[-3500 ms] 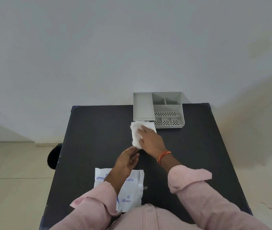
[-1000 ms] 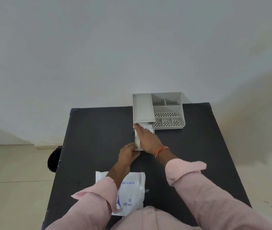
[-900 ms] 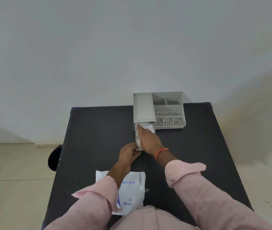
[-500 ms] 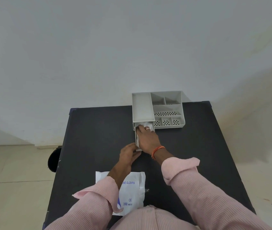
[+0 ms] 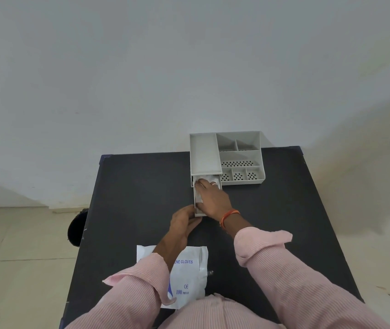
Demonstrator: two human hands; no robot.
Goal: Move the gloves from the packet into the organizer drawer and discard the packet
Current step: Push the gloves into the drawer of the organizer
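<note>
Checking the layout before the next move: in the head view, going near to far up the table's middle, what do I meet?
Glove packet → left hand → pulled-out drawer, right hand pressing gloves into it → organizer → wall.

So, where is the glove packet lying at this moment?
The glove packet lies flat at the near edge of the black table, partly under the left forearm, well short of the open drawer.

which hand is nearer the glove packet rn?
Left. The left hand is at the drawer's front corner, its forearm crossing over the packet. The right hand is farther, pressing the gloves into the drawer.
</note>
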